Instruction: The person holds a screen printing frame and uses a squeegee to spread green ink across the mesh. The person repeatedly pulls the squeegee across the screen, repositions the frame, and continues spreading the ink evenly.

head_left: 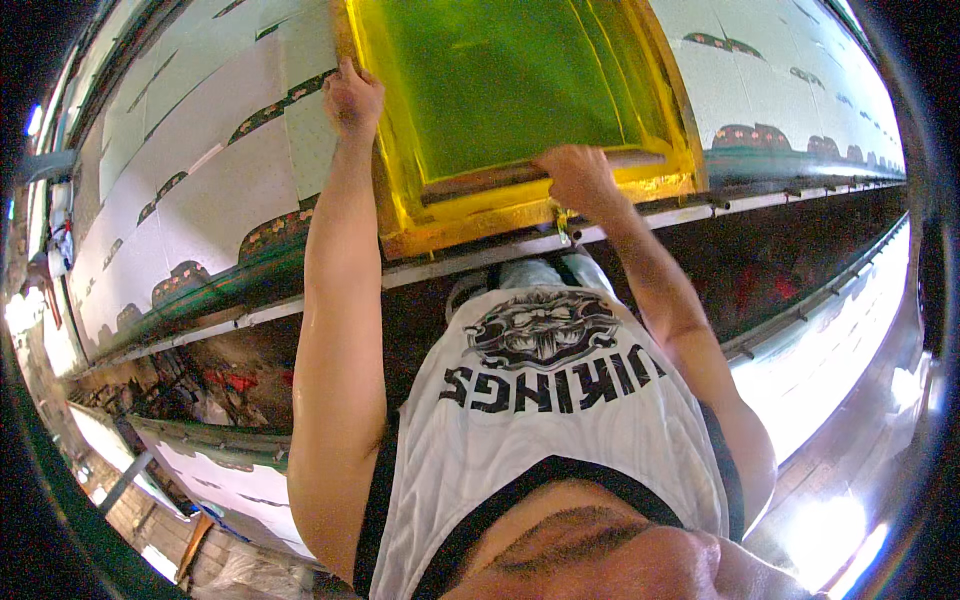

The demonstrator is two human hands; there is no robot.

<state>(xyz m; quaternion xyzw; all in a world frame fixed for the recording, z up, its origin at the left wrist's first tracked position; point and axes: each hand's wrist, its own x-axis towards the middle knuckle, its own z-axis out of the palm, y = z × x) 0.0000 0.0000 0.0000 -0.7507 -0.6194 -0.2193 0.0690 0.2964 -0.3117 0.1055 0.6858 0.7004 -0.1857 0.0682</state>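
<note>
A yellow screen printing frame [420, 238] with green mesh [500, 95] lies across the printing table in front of me. My left hand [354, 98] is closed on the frame's left side, with part of its grip hidden. Near the closer end of the mesh, a long bar that looks like a squeegee [480, 181] lies crosswise inside the frame. My right hand [582, 180] is closed over the middle of this bar, fingers curled across it. Beneath that hand, a small yellowish clip or stop [563, 228] sits at the frame's near edge.
Pale panels with dark floral patches [225, 110] cover the table on both sides of the frame. A metal rail [270, 312] with small stops runs along its near edge. Below lies a dark gap [790, 260] with clutter. Another long table [840, 320] stands on my near side.
</note>
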